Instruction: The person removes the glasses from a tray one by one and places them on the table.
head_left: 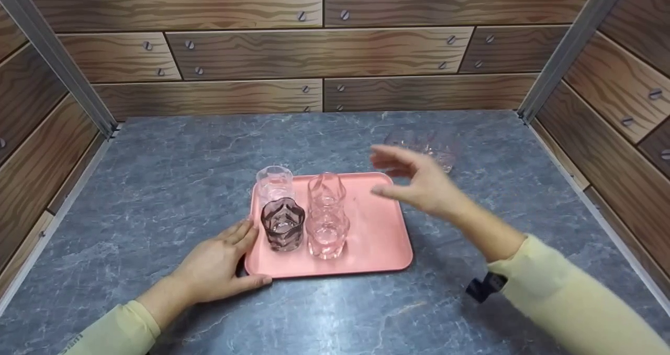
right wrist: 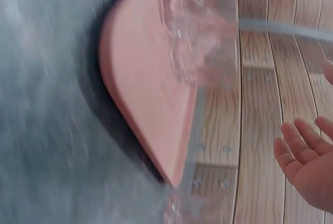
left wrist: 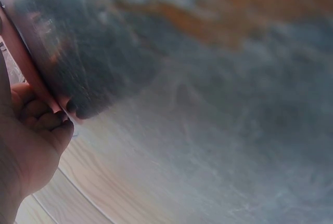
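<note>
A pink tray bears a dark tinted glass at its front left, a clear glass behind it, and two clear pinkish glasses in the middle, one behind the other. My left hand rests against the tray's left edge, fingers along the rim and thumb at the front corner; the left wrist view shows the fingers at the rim. Above the tray's back right corner, my right hand hangs in the air with fingers spread, holding nothing; the right wrist view shows it too.
More clear glasses stand on the grey marbled table behind the tray to the right, partly hidden by my right hand. Wood-patterned walls enclose the table at the back and both sides.
</note>
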Demonstrator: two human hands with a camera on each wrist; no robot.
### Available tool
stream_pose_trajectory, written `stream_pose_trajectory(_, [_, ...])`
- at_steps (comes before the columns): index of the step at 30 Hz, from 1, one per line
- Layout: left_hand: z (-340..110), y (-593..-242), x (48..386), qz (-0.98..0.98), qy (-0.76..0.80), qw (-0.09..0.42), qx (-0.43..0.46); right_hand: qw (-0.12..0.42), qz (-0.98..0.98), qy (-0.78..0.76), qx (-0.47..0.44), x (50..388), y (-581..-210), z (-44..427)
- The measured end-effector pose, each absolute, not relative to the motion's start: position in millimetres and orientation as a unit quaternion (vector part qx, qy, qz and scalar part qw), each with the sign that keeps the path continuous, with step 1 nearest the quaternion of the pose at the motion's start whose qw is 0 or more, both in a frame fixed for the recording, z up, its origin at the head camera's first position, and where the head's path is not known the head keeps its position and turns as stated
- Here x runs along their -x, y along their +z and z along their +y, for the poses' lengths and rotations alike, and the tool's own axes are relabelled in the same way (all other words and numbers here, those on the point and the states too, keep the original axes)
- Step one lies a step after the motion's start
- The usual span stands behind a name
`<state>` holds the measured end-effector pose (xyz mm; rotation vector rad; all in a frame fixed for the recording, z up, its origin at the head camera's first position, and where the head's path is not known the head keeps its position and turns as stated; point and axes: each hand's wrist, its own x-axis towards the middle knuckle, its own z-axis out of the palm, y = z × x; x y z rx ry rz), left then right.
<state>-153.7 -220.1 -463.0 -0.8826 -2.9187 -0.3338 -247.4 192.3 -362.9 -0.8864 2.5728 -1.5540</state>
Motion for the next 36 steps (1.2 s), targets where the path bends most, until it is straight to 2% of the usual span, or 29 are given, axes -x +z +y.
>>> stream_pose_trajectory(9, [-221.4,-462.8,154.4,-0.952,-0.105,0.032,0.287,0.016,0.815,-0.501,0.291,220.6,-389.2,163.4])
stream_pose_trajectory(19, [-220.0,-463.0,154.1,-0.951,-0.105,0.038,0.288,0.025,0.807,-0.511,0.296,205.9,-415.1,146.2])
stream_pose_trajectory(27, [-220.0,-463.1,154.1,-0.952,-0.104,0.034,0.285,0.035,0.821,-0.498,0.278,199.5,-423.5,138.4])
stream_pose_trajectory(36, [-219.8,-462.8,153.4,-0.950,-0.109,0.041,0.288,0.020,0.834,-0.474,0.283,195.1,-428.5,127.0])
